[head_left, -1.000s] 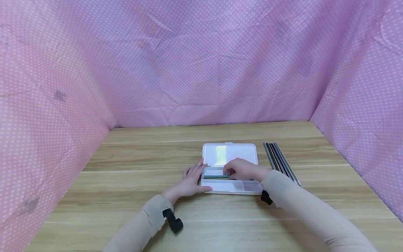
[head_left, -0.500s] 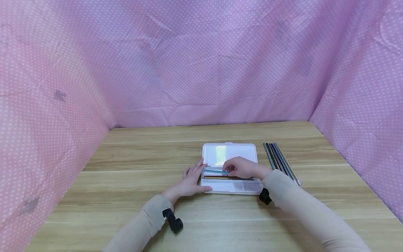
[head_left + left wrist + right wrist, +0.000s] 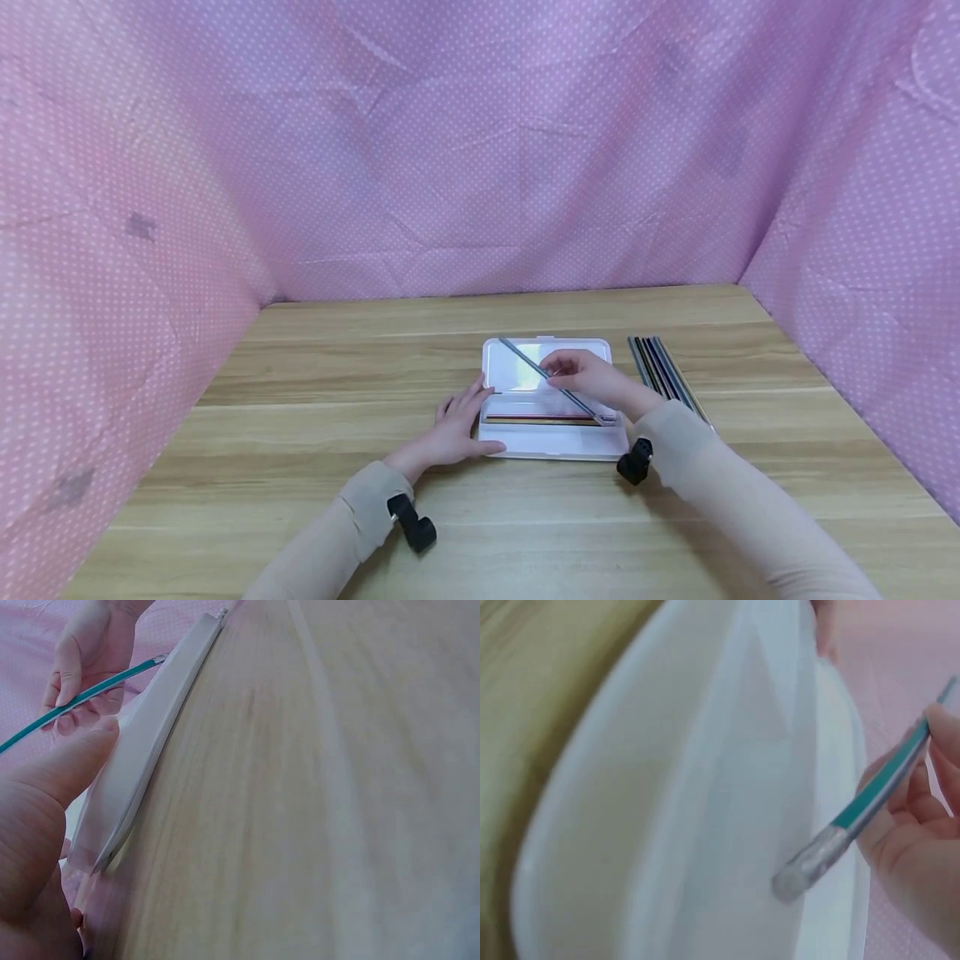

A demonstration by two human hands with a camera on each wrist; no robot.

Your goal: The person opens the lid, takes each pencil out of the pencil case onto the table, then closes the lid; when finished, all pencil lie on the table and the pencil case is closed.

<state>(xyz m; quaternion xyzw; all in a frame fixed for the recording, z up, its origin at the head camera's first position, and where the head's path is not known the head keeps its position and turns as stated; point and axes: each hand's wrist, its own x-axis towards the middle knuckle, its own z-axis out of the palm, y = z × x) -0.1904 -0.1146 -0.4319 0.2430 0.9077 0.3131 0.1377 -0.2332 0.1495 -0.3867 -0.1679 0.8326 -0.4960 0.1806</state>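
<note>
Our right hand (image 3: 588, 377) pinches a pencil (image 3: 877, 787) near its middle, slanting over the white box (image 3: 532, 439), maybe so it won't wobble, while our left hand (image 3: 452, 435), fingers spread, touches the box's end, probably to stop it sliding.

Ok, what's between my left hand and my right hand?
In the head view, the open pencil case, with pencils inside, lies between left hand and right hand; the pinched pencil slants over it.
</note>
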